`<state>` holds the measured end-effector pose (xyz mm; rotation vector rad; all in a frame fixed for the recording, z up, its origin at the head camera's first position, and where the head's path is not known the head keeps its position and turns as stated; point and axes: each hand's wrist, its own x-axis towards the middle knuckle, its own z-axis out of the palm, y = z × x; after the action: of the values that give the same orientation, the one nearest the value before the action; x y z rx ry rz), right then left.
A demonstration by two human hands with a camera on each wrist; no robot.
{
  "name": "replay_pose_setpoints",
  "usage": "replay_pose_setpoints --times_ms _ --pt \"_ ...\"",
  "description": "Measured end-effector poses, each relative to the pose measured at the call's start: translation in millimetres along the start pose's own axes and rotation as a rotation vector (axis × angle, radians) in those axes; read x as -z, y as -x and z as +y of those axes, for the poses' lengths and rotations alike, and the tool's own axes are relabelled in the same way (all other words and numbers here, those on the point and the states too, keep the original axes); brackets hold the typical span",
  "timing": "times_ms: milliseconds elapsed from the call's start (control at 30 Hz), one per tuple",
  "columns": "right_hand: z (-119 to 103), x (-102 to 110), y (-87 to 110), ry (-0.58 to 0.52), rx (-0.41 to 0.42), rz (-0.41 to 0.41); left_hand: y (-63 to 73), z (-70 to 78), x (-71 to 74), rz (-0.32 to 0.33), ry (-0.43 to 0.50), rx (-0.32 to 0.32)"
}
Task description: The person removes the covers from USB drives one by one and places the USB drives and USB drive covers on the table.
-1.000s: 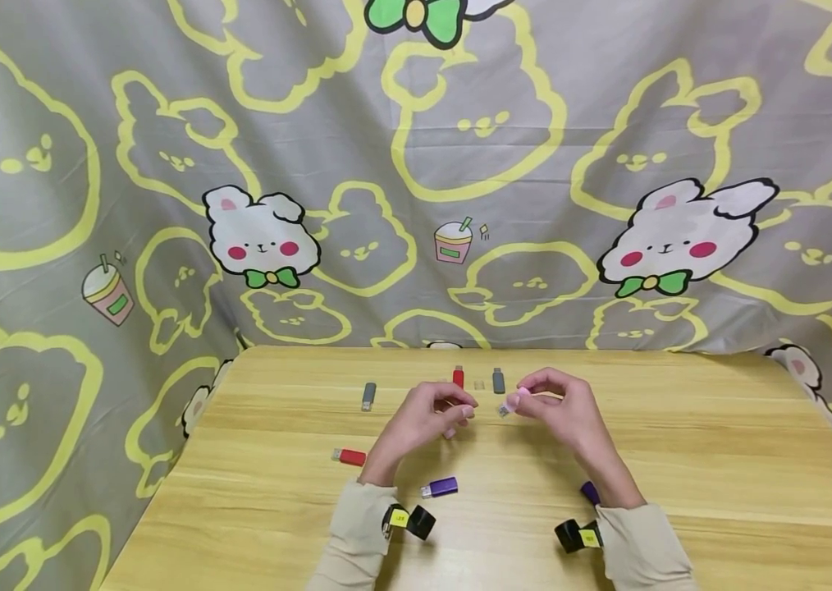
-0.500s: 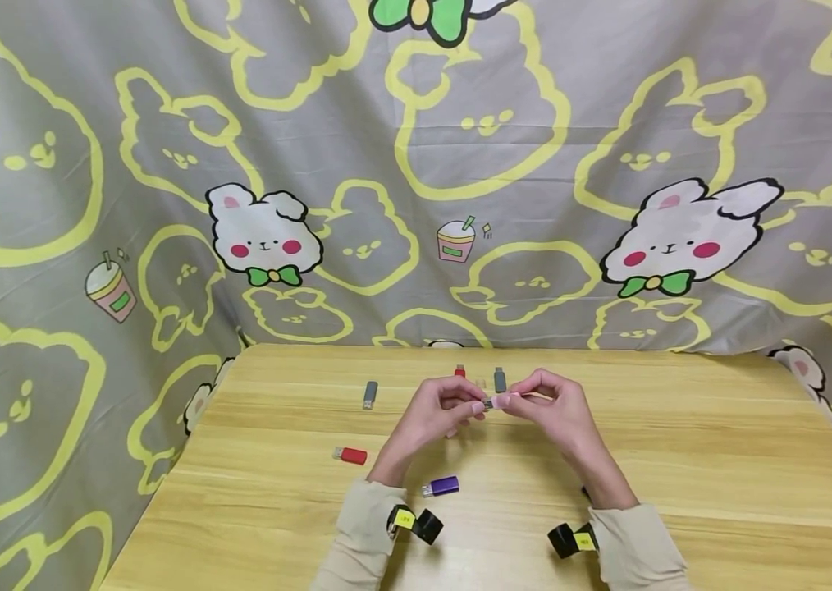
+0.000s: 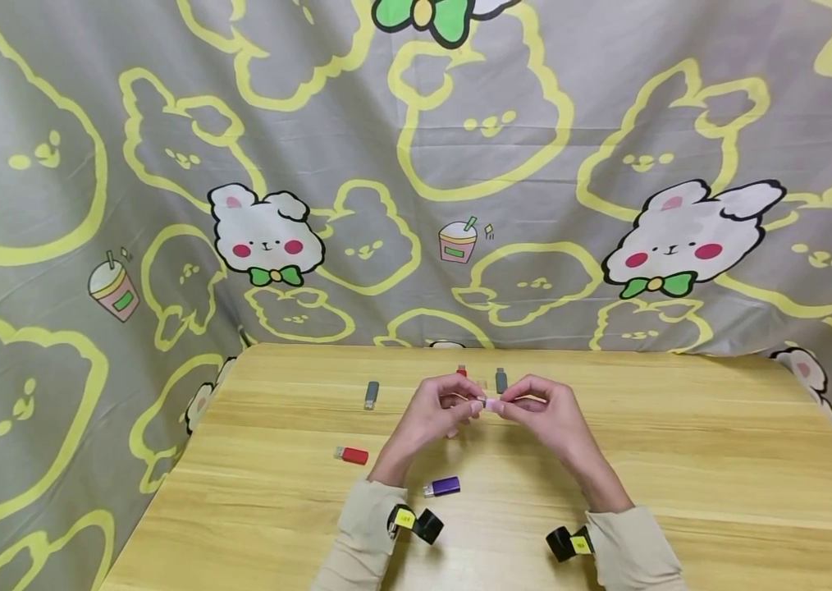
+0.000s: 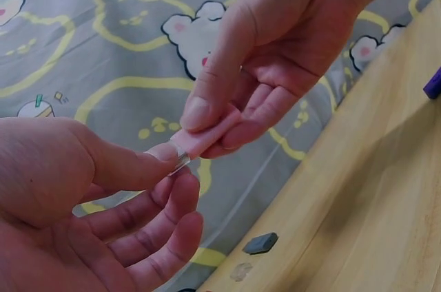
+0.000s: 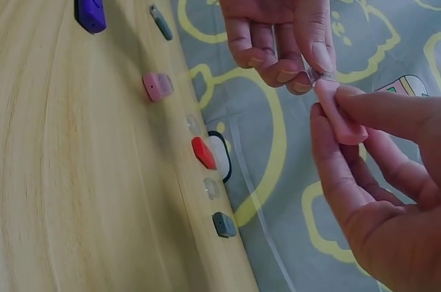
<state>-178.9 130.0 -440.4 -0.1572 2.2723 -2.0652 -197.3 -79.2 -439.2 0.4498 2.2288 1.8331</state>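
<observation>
In front of me both hands meet above the table. My right hand (image 3: 545,414) pinches a pink USB flash drive (image 5: 339,116) by its body between thumb and fingers. Its plug end points toward my left hand (image 3: 431,410), whose thumb and forefinger pinch a small clear cap (image 5: 317,76) at that end. In the left wrist view the cap sits around the metal plug, right up against the pink body (image 4: 207,133). The other fingers of the left hand are loosely bent.
Across the wooden table (image 3: 276,525) lie more USB drives: grey (image 3: 372,395), red (image 3: 353,455), purple (image 3: 445,486), a second grey (image 3: 500,380) and another pink (image 5: 158,86). Clear caps (image 5: 211,189) lie near the back edge. A patterned curtain (image 3: 357,328) hangs behind.
The right hand has moved left with the pink USB drive, bringing its plug to the clear cap in the left hand. The gap between the hands has closed.
</observation>
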Motion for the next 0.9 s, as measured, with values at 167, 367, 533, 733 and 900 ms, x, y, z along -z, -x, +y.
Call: replay_pose_setpoints --times_ms 167,367,533,733,900 --pt "2.0 -0.7 0.1 0.125 0.016 -0.040 -0.5 0.1 -0.8 0.006 -0.023 -0.016" --pt "2.5 -2.3 0.2 0.238 0.076 -0.062 -0.9 0.7 -1.3 0.012 -0.063 -0.038" --pt "0.4 -2.1 0.9 0.261 0.097 -0.069 -0.6 1.0 -1.0 0.019 -0.087 -0.029" --pt "0.8 -1.7 0.0 0.272 0.095 -0.078 0.4 1.4 -0.8 0.019 -0.103 -0.026" --pt "0.5 -2.0 -0.4 0.280 0.086 -0.085 0.4 2.0 -0.5 0.015 -0.107 -0.031"
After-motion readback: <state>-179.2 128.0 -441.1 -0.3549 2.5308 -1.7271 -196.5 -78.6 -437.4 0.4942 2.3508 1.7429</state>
